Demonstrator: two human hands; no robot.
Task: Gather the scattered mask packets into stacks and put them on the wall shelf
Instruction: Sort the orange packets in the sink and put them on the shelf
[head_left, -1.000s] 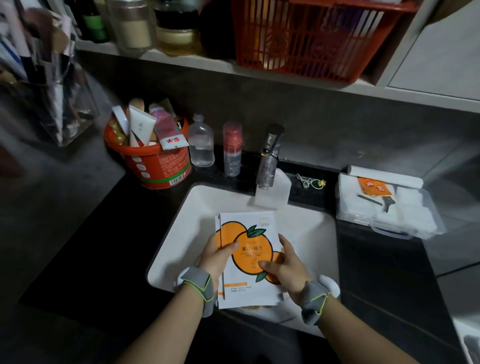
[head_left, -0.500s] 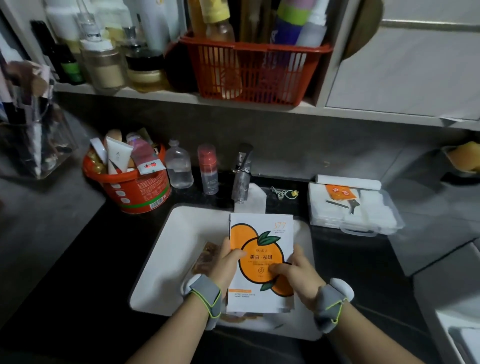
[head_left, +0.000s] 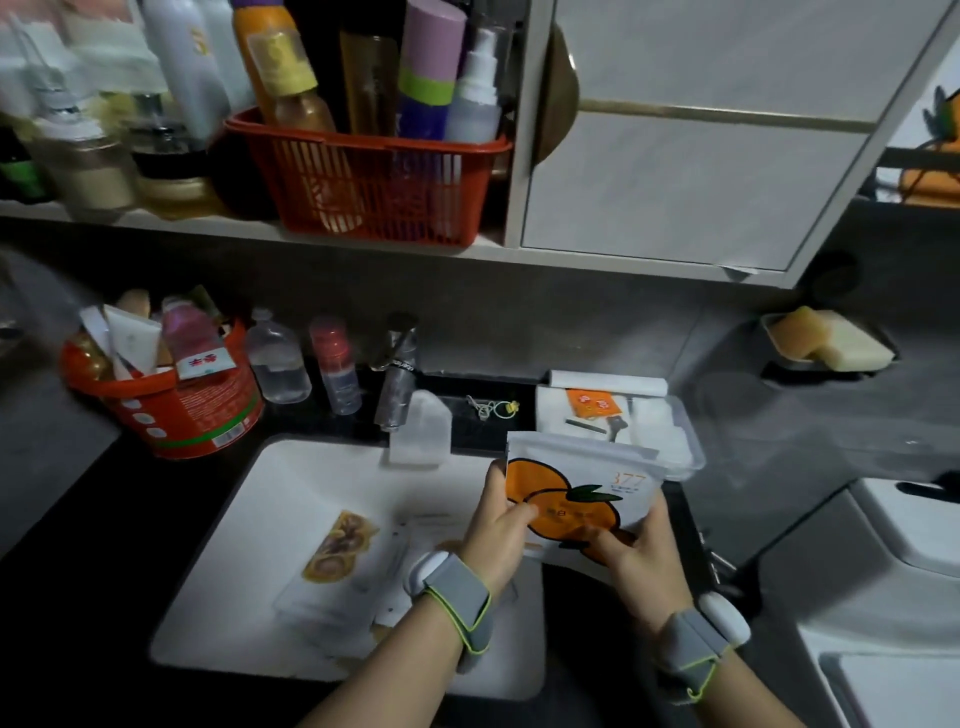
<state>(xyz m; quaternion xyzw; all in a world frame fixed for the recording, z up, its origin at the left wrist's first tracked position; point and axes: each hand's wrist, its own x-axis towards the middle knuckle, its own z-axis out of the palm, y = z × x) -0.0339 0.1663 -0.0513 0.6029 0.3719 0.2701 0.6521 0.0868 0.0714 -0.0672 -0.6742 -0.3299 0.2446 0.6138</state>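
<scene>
A stack of white mask packets printed with oranges (head_left: 582, 488) is held up above the right side of the white sink (head_left: 291, 478), tilted away from me. My left hand (head_left: 496, 530) grips its left edge and my right hand (head_left: 636, 558) grips its lower right corner. More mask packets (head_left: 337, 556) lie flat in the sink basin, one showing a brown and yellow picture. The wall shelf (head_left: 249, 228) runs across the top left, crowded with bottles.
A red basket (head_left: 374, 182) of bottles sits on the shelf beside a white cabinet door (head_left: 691, 171). A red tub (head_left: 176, 410) of tubes, two small bottles and the tap (head_left: 397, 379) stand behind the sink. A clear lidded box (head_left: 660, 421) is at the right.
Both hands have lifted the orange packet stack up and to the right, off the sink. The packets that lay under it now show. The view has tilted upward toward the shelf.
</scene>
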